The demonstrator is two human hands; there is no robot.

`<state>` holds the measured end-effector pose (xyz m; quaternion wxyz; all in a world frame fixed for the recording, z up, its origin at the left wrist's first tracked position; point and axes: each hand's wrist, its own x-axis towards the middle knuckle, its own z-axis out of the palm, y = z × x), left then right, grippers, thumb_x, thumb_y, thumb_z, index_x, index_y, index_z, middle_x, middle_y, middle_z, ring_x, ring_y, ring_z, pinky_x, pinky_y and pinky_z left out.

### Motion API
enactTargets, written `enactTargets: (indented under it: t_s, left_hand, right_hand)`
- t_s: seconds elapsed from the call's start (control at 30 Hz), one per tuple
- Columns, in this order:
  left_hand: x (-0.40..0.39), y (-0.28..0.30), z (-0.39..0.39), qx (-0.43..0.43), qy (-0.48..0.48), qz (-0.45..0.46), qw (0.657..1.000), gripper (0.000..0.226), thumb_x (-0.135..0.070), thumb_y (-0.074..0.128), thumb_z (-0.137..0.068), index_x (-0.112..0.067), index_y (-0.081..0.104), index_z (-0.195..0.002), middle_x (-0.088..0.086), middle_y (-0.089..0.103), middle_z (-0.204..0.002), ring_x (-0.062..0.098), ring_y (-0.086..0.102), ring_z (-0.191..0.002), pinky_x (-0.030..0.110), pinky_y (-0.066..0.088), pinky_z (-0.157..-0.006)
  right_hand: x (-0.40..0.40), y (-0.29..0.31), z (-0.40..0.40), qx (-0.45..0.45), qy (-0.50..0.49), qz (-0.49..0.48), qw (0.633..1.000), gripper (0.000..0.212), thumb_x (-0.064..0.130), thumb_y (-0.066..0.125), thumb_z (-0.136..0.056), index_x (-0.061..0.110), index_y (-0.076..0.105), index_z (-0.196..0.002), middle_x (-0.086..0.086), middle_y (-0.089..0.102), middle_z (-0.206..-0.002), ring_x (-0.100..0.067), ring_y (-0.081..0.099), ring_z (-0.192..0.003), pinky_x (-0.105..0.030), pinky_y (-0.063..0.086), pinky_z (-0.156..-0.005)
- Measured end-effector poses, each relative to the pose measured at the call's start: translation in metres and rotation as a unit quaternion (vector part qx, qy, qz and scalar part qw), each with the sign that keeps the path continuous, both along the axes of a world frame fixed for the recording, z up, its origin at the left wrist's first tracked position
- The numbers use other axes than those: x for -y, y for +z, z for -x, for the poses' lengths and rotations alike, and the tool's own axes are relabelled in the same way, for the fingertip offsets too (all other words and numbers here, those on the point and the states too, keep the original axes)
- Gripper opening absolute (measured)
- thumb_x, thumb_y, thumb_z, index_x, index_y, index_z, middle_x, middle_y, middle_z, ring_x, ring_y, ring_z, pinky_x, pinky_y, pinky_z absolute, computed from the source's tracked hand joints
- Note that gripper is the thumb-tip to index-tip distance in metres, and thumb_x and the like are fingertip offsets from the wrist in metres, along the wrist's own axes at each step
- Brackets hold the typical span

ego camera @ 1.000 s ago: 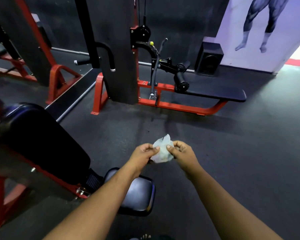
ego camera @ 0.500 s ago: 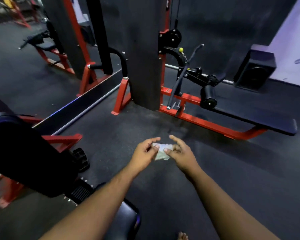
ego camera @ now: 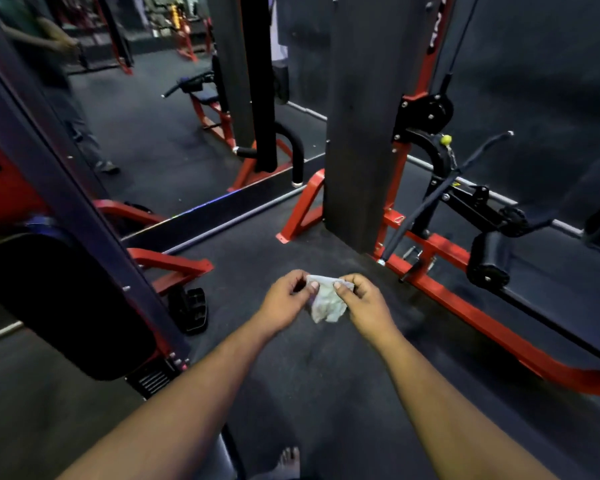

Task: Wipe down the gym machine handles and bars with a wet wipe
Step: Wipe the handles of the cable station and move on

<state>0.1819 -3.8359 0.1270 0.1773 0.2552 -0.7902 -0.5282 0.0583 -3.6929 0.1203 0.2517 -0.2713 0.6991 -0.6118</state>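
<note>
The upper edge of the wipe point(ego camera: 326, 301) is hidden behind the fingertips of the left hand point(ego camera: 284, 299) and right hand point(ego camera: 364, 303) that pinch it, so its full shape cannot be told. The black pad point(ego camera: 59, 303) runs off the left edge. The red frame point(ego camera: 520, 337) and its bench are cut by the right edge. A foot point(ego camera: 288, 462) shows only toes at the bottom. The person in the mirror point(ego camera: 49, 50) is blurred.
</note>
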Motion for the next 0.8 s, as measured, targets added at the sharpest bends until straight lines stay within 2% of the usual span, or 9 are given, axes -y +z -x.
enactTargets:
  t_s: [0.07, 0.13, 0.2, 0.3, 0.37, 0.5, 0.63, 0.7, 0.8]
  left_hand:
    - [0.016, 0.001, 0.013, -0.012, 0.019, 0.002, 1.0, 0.019, -0.026, 0.066, -0.101, -0.018, 0.062, -0.084, -0.005, 0.067, -0.075, 0.007, 0.061, -0.071, 0.031, 0.051, -0.07]
    - [0.038, -0.001, 0.025, -0.015, 0.036, 0.004, 0.999, 0.015, -0.03, 0.066, -0.101, -0.02, 0.065, -0.09, -0.007, 0.07, -0.081, 0.006, 0.063, -0.072, 0.029, 0.052, -0.071]
    - [0.066, -0.008, 0.038, -0.011, 0.046, 0.025, 0.999, 0.02, -0.047, 0.064, -0.096, -0.028, 0.068, -0.101, -0.009, 0.073, -0.094, 0.009, 0.069, -0.085, 0.036, 0.057, -0.08]
    - [0.116, -0.013, 0.056, 0.024, 0.065, 0.101, 0.992, 0.045, -0.061, 0.059, -0.089, -0.03, 0.064, -0.121, -0.013, 0.068, -0.115, 0.006, 0.064, -0.107, 0.038, 0.053, -0.097]
    - [0.149, -0.008, 0.067, 0.046, 0.076, 0.137, 0.987, 0.048, -0.055, 0.062, -0.094, -0.025, 0.06, -0.132, -0.01, 0.063, -0.125, 0.008, 0.06, -0.116, 0.038, 0.05, -0.103]
    - [0.209, 0.006, 0.09, 0.08, 0.088, 0.189, 0.975, 0.048, -0.05, 0.062, -0.099, -0.023, 0.056, -0.138, -0.005, 0.06, -0.135, 0.013, 0.057, -0.125, 0.04, 0.049, -0.104]
    - [0.257, 0.017, 0.117, 0.118, 0.102, 0.22, 0.963, 0.05, -0.051, 0.057, -0.101, -0.022, 0.054, -0.142, -0.003, 0.056, -0.144, 0.016, 0.051, -0.133, 0.04, 0.044, -0.11]
    - [0.28, 0.021, 0.134, 0.134, 0.106, 0.221, 0.96, 0.049, -0.048, 0.055, -0.102, -0.022, 0.052, -0.144, -0.001, 0.054, -0.147, 0.019, 0.049, -0.136, 0.041, 0.042, -0.112]
    - [0.31, 0.027, 0.155, 0.133, 0.124, 0.221, 0.958, 0.049, -0.045, 0.055, -0.103, -0.021, 0.05, -0.146, 0.003, 0.053, -0.149, 0.024, 0.048, -0.139, 0.046, 0.04, -0.114]
  right_hand:
    - [0.022, -0.001, 0.013, 0.086, 0.011, 0.031, 0.996, 0.015, 0.027, 0.068, -0.096, 0.012, 0.065, -0.096, -0.006, 0.071, -0.087, -0.018, 0.066, -0.079, -0.035, 0.051, -0.07]
    - [0.044, -0.001, 0.027, 0.117, 0.017, 0.039, 0.992, 0.014, 0.028, 0.066, -0.097, 0.014, 0.063, -0.096, -0.007, 0.071, -0.089, -0.022, 0.067, -0.081, -0.037, 0.053, -0.07]
    - [0.069, 0.0, 0.044, 0.132, 0.015, 0.047, 0.99, 0.01, 0.026, 0.066, -0.099, 0.018, 0.062, -0.094, -0.008, 0.072, -0.089, -0.023, 0.068, -0.08, -0.036, 0.053, -0.067]
    - [0.107, 0.007, 0.073, 0.16, -0.022, 0.05, 0.986, 0.007, 0.021, 0.063, -0.101, 0.015, 0.06, -0.097, -0.007, 0.071, -0.088, -0.02, 0.069, -0.077, -0.029, 0.053, -0.057]
    - [0.134, 0.013, 0.093, 0.179, -0.034, 0.057, 0.982, 0.009, 0.021, 0.063, -0.1, 0.013, 0.058, -0.1, -0.007, 0.073, -0.091, -0.02, 0.07, -0.08, -0.032, 0.055, -0.062]
    - [0.185, 0.026, 0.127, 0.2, -0.031, 0.078, 0.976, 0.017, 0.013, 0.066, -0.098, 0.01, 0.059, -0.113, -0.007, 0.075, -0.105, -0.023, 0.074, -0.093, -0.043, 0.059, -0.076]
    - [0.231, 0.03, 0.162, 0.134, -0.001, 0.051, 0.99, 0.02, 0.008, 0.068, -0.095, 0.015, 0.071, -0.113, -0.005, 0.077, -0.107, -0.025, 0.073, -0.102, -0.038, 0.059, -0.084]
    - [0.255, 0.037, 0.185, 0.078, -0.002, 0.04, 0.996, 0.015, 0.008, 0.068, -0.094, 0.018, 0.074, -0.104, -0.004, 0.078, -0.1, -0.024, 0.073, -0.099, -0.039, 0.059, -0.085]
    - [0.292, 0.051, 0.222, -0.069, 0.003, 0.015, 0.997, 0.013, 0.012, 0.066, -0.094, 0.024, 0.071, -0.094, 0.003, 0.075, -0.09, -0.01, 0.07, -0.085, -0.039, 0.057, -0.082]
